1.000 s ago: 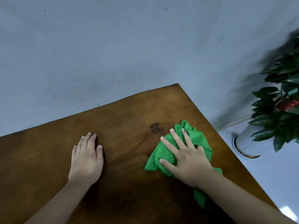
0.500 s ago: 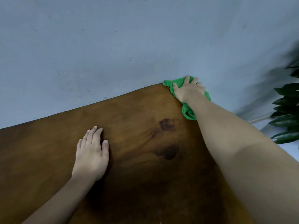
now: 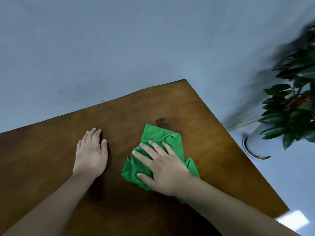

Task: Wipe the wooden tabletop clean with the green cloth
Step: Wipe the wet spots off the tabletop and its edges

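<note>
Right hand [image 3: 167, 169] flat on green cloth [image 3: 160, 138]; left hand [image 3: 91, 155] on wooden tabletop [image 3: 213, 150]

Left hand [image 3: 91, 155]: bare, no glove, no ring, no watch or band at the wrist.
Right hand [image 3: 164, 169]: bare, no glove, no ring, nothing worn at the wrist.
Fingernails: short, plain, unpainted on both hands.
Left forearm: bare along its whole visible length; no sleeve shows.
Right forearm: bare to the frame's edge; no sleeve or cuff shows.
Markings: none discernible on either arm.
</note>
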